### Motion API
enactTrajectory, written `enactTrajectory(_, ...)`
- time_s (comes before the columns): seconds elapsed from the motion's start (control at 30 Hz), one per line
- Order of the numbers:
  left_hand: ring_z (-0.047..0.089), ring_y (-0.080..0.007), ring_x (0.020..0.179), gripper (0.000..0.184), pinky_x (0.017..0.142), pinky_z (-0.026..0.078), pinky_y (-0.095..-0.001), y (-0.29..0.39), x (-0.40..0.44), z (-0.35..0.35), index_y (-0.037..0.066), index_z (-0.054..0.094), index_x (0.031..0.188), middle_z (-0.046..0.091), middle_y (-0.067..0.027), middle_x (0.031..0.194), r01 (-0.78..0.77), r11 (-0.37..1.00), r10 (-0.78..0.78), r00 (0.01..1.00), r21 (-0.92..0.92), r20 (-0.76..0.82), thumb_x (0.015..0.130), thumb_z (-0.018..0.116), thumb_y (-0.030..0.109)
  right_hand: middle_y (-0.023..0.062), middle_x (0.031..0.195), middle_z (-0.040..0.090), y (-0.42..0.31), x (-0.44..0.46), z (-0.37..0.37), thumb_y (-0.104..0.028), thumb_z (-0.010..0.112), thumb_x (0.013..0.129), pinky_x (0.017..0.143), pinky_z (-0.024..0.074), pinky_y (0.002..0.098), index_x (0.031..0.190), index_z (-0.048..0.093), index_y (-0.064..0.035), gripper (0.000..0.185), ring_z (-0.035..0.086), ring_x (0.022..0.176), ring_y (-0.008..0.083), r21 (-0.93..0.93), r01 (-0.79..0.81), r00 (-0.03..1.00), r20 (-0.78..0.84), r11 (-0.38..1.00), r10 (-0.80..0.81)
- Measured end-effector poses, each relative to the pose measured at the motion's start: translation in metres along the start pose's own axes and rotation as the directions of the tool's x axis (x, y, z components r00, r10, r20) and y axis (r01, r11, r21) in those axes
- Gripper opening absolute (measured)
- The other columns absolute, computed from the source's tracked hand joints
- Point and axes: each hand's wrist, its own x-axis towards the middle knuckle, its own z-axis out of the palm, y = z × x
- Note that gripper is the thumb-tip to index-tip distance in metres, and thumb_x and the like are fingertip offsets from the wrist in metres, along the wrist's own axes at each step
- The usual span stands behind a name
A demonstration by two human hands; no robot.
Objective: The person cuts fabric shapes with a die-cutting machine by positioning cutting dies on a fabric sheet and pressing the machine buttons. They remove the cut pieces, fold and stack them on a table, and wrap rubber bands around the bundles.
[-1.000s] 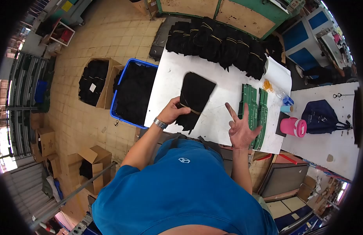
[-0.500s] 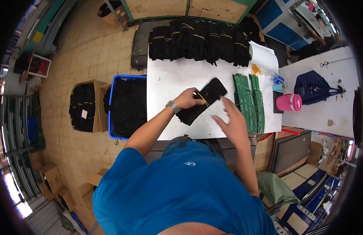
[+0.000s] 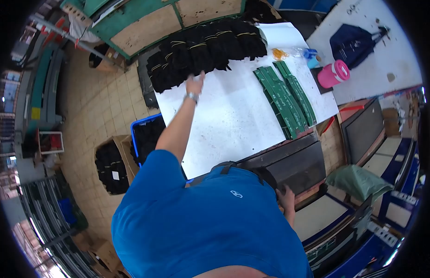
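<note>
My left hand reaches out over the white table, at the front edge of a row of black fabric bundles tied with yellow bands. Its fingers are apart, slightly blurred, and nothing shows in them. Down by my right side, next to my waist, is my right hand; its fingers are partly seen and curled, and whether they hold anything is hidden. Two green strips of stacked pieces with white writing lie on the right part of the table.
A pink jug, yellow bands and a blue tape roll are at the right. A dark blue bag lies beyond. Left are a blue crate and a carton of black bundles.
The banded black bundle has left my left hand, which has moved forward to the row. My right hand has dropped from the table to my side. The view has turned.
</note>
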Motion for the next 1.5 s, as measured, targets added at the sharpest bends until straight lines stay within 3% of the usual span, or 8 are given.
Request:
enactTrajectory(0.2, 0.071, -0.0193, 0.097, 0.037, 0.076, 0.058, -0.0364, -0.012, -0.263, 0.028, 0.012, 0.058, 0.135, 0.073, -0.0085, 0.107, 0.274, 0.955, -0.250, 0.535, 0.114, 0.807, 0.099, 0.058, 0.019, 0.0236, 0.120, 0.068, 0.029, -0.067, -0.004, -0.037, 0.064, 0.096, 0.101, 0.0499, 0.0451, 0.126, 0.066, -0.0038, 0.045, 0.062, 0.117, 0.0404, 0.168, -0.374, 0.917, 0.215, 0.912, 0.337)
enactTrajectory(0.33, 0.070, -0.0200, 0.089, 0.031, 0.078, 0.062, -0.0404, 0.006, -0.363, 0.072, 0.005, 0.057, 0.134, 0.067, -0.0072, 0.088, 0.125, 0.966, -0.248, 0.207, 0.226, 0.946, 0.105, 0.050, 0.014, 0.0252, 0.124, 0.065, 0.057, -0.125, -0.043, -0.031, 0.069, 0.092, 0.099, 0.0506, 0.0462, 0.125, 0.063, 0.0011, 0.046, 0.060, 0.117, 0.0426, 0.378, -0.257, 0.918, -0.193, 0.889, 0.347)
enactTrajectory(0.63, 0.069, -0.0120, 0.069, 0.038, 0.061, 0.057, -0.0261, 0.104, -0.505, 0.215, 0.002, 0.063, 0.123, 0.067, -0.0006, 0.084, -0.448, 0.881, -0.244, -0.153, 0.152, 0.958, 0.100, 0.066, 0.032, 0.0191, 0.104, 0.065, 0.105, -0.311, -0.039, -0.029, 0.075, 0.087, 0.087, 0.0532, 0.0465, 0.109, 0.065, -0.0017, 0.037, 0.063, 0.102, 0.0375, 0.581, -0.684, 0.041, -0.574, 0.442, 0.818)
enactTrajectory(0.73, 0.066, -0.0104, 0.069, 0.039, 0.062, 0.052, -0.0243, 0.153, -0.587, 0.269, 0.001, 0.064, 0.123, 0.067, -0.0017, 0.087, -0.589, 0.805, -0.170, -0.348, -0.074, 0.922, 0.099, 0.068, 0.032, 0.0207, 0.106, 0.064, 0.101, -0.353, -0.006, -0.029, 0.081, 0.081, 0.088, 0.0527, 0.0487, 0.105, 0.065, -0.0004, 0.040, 0.063, 0.104, 0.0384, 0.633, -0.772, -0.105, -0.211, 0.054, 0.972)
enactTrajectory(1.0, 0.056, -0.0055, 0.069, 0.032, 0.066, 0.050, -0.0238, 0.200, -0.857, 0.296, -0.001, 0.067, 0.119, 0.064, 0.0002, 0.077, -0.427, 0.610, -0.107, -0.879, -0.667, 0.465, 0.097, 0.071, 0.022, 0.0192, 0.111, 0.062, 0.085, -0.337, 0.022, -0.037, 0.081, 0.080, 0.092, 0.0501, 0.0481, 0.101, 0.067, 0.0002, 0.045, 0.060, 0.107, 0.0366, 0.701, -0.695, -0.355, -0.142, -0.159, 0.924)
enactTrajectory(1.33, 0.052, -0.0297, 0.124, 0.055, 0.097, 0.042, -0.0458, 0.195, -1.023, 0.276, 0.013, 0.070, 0.120, 0.060, -0.0058, 0.127, 0.208, 0.121, -0.141, -0.964, -0.971, -0.225, 0.072, 0.085, 0.034, 0.0204, 0.108, 0.067, 0.092, -0.355, 0.001, -0.042, 0.080, 0.080, 0.091, 0.0525, 0.0460, 0.106, 0.069, 0.0024, 0.053, 0.064, 0.103, 0.0375, 0.711, -0.652, -0.350, 0.027, -0.264, 0.937)
enactTrajectory(1.43, 0.043, -0.0308, 0.135, 0.077, 0.100, 0.033, -0.0568, 0.185, -1.029, 0.266, 0.018, 0.064, 0.131, 0.053, -0.0066, 0.140, 0.301, 0.010, -0.297, -0.910, -0.953, -0.291, 0.064, 0.090, 0.043, 0.0207, 0.100, 0.072, 0.107, -0.381, 0.005, -0.038, 0.081, 0.081, 0.084, 0.0553, 0.0438, 0.108, 0.070, 0.0022, 0.050, 0.070, 0.091, 0.0363, 0.925, -0.301, -0.366, 0.111, -0.230, 0.924)
enactTrajectory(1.5, 0.039, -0.0298, 0.140, 0.094, 0.102, 0.028, -0.0619, 0.174, -1.021, 0.267, 0.021, 0.055, 0.141, 0.049, -0.0077, 0.145, 0.349, -0.028, -0.379, -0.871, -0.937, -0.313, 0.059, 0.090, 0.049, 0.0155, 0.091, 0.075, 0.121, -0.392, 0.000, -0.030, 0.079, 0.087, 0.074, 0.0565, 0.0363, 0.110, 0.070, 0.0016, 0.040, 0.072, 0.082, 0.0258, 0.963, -0.127, -0.625, 0.107, -0.236, 0.774)
